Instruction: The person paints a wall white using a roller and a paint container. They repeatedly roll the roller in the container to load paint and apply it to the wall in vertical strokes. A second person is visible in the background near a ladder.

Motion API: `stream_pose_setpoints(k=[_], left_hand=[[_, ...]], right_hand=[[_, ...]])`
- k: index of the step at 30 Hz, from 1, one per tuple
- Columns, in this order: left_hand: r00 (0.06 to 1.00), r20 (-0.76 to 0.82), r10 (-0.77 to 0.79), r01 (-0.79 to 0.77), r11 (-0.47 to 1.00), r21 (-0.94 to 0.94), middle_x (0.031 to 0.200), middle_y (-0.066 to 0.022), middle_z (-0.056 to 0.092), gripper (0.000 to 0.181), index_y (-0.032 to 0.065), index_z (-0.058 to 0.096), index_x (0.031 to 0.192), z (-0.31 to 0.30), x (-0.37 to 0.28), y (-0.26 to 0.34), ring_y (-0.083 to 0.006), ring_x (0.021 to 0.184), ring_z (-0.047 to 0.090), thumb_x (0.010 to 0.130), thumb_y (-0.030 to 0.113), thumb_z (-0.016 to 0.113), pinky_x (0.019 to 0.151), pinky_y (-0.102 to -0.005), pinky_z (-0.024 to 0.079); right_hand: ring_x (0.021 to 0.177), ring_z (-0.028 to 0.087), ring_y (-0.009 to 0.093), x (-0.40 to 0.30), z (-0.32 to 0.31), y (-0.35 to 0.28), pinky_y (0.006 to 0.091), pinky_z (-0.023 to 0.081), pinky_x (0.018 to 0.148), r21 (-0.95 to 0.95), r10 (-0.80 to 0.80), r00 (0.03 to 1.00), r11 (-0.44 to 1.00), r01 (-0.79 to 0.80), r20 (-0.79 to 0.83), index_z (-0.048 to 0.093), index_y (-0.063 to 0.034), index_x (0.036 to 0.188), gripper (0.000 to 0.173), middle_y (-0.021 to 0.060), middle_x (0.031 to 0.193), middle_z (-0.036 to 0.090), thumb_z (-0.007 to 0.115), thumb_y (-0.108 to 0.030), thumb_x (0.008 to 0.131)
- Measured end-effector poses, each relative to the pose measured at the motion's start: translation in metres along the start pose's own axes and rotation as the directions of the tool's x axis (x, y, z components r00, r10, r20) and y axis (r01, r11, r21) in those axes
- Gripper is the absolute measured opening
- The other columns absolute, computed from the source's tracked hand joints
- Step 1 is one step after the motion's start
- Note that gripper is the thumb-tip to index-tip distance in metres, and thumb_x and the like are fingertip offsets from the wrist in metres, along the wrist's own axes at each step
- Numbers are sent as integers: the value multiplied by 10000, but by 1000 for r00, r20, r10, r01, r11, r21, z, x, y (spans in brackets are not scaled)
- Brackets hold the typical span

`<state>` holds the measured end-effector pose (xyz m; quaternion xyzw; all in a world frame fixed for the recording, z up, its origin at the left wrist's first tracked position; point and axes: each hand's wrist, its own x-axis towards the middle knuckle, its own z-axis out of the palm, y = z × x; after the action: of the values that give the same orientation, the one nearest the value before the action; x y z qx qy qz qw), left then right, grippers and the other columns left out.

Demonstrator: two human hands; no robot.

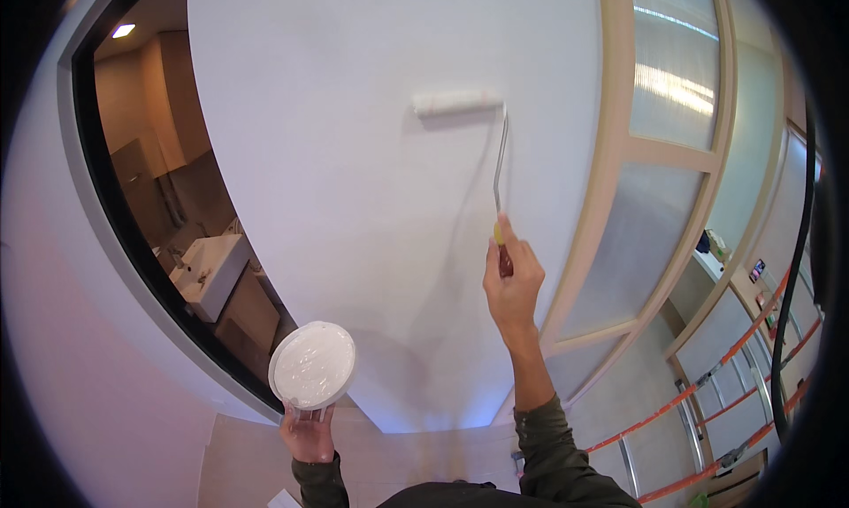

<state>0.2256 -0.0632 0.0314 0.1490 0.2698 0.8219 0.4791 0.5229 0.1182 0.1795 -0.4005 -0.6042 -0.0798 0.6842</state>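
My right hand (515, 282) grips the dark red and yellow handle of a paint roller (459, 101). Its white sleeve lies level against a white wall panel (358, 196), and the bent metal frame runs down from the sleeve's right end. Below and to the left, my left hand (309, 434) supports a round white tub from underneath. White paint (314, 365) with a glossy, uneven surface shows inside the tub. The roller's shadow falls on the panel beneath it.
Left of the panel, a dark-framed doorway (132, 243) opens onto a washbasin (211, 274). A wood-framed partition with translucent panes (640, 243) stands at the right. Beyond it, an orange ladder (670, 402) leans near a black cable (790, 282).
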Motion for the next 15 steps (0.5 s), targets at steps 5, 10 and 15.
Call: stream_pose_setpoints(k=[5,10,15], left_hand=[[1000,24,0,1,999,-35,1374,-145,450,580,101,430,1384,-7,3,4,-318,1279,425,898,369,600,1072,-532,357],[1000,-14,27,-28,998,-48,1378,-149,438,589,104,428,1385,-17,3,9,-319,1280,420,895,377,605,1076,-533,345],[996,-63,58,-59,998,-6,1384,-165,389,660,88,399,1398,-14,3,6,-335,1302,372,866,415,615,1100,-534,290]], right_hand=[[535,451,124,28,-1,-18,282,409,501,45,26,999,999,-25,-26,590,-89,1303,451,51,649,472,621,16,866],[542,462,120,-15,-16,-20,280,414,511,-42,87,995,996,-85,55,589,-81,1302,438,53,657,481,618,9,874],[542,470,143,2,-23,-21,299,408,516,-30,35,999,999,-34,21,585,-64,1298,426,64,659,483,618,2,879]])
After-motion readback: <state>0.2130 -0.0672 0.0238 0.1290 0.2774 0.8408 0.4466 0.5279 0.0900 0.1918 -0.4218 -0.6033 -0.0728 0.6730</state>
